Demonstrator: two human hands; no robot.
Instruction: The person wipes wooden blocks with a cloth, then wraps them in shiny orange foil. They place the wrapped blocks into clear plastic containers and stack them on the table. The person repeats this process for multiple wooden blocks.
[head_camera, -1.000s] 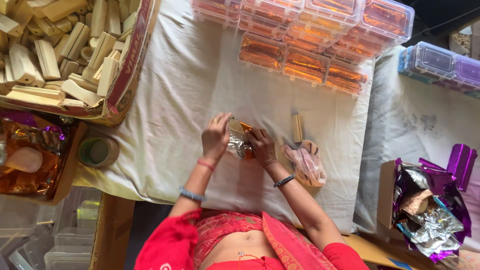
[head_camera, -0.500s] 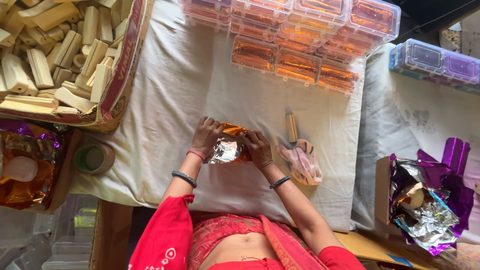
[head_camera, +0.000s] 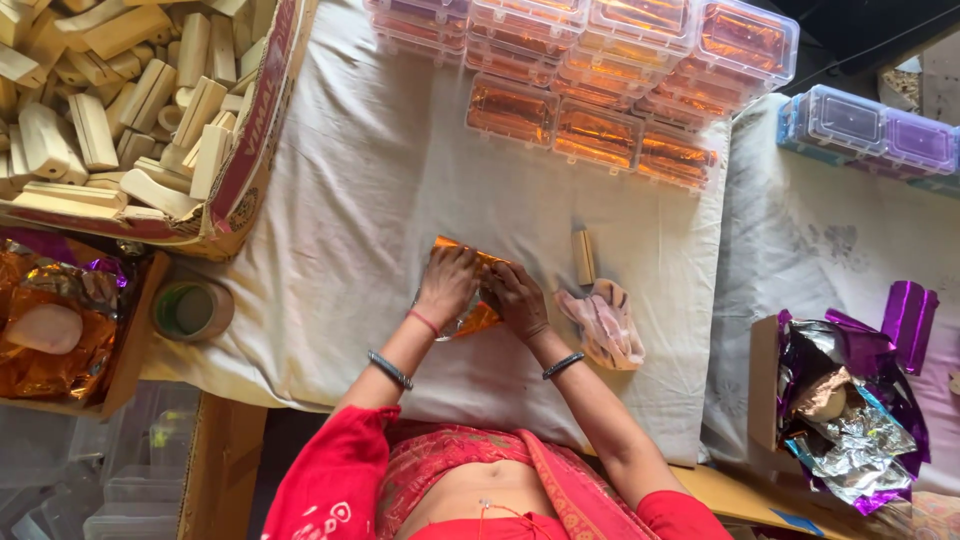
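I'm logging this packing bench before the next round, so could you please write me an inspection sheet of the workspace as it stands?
Surface: white cloth over the bench, creased; a second grey cloth to the right.
Job's things: orange foil packet pressed on the cloth under both hands.
Clutter: loose wooden block, crumpled plastic bag, roll of tape, carton of wooden blocks, clear boxes of orange-wrapped pieces, purple foil sheets, orange foil sheets.
Grips: left hand and right hand both closed on the packet.
Cables: nothing seen.
Surroundings: empty clear boxes below left; blue and purple lidded boxes at right.
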